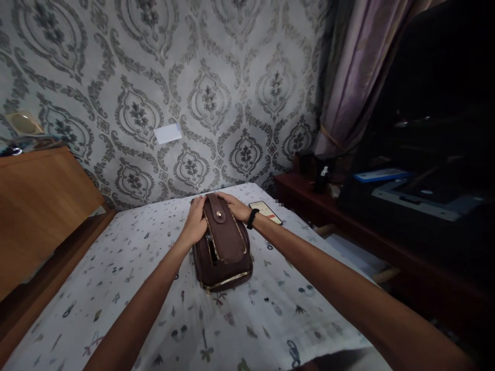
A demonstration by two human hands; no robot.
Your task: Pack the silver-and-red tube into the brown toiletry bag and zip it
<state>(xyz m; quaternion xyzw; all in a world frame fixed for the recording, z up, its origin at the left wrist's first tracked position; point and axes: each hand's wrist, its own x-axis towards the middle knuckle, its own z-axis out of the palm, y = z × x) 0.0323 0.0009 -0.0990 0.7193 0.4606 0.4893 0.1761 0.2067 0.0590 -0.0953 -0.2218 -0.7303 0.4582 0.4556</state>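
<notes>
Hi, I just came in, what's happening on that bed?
A person has both bare hands on a brown leather-look bag with gold-coloured zips, which lies on a white patterned sheet. The left hand holds its upper left side; the right hand, below a black wristband, is at its upper right. A phone with a lit screen lies beyond the right wrist.

We wear a snug black band [252, 219] around our right wrist, its outline slightly bumpy, its material too small to tell. Our slender forearms [309, 260], left hand [195, 221] and right hand [236, 207] are bare.
</notes>
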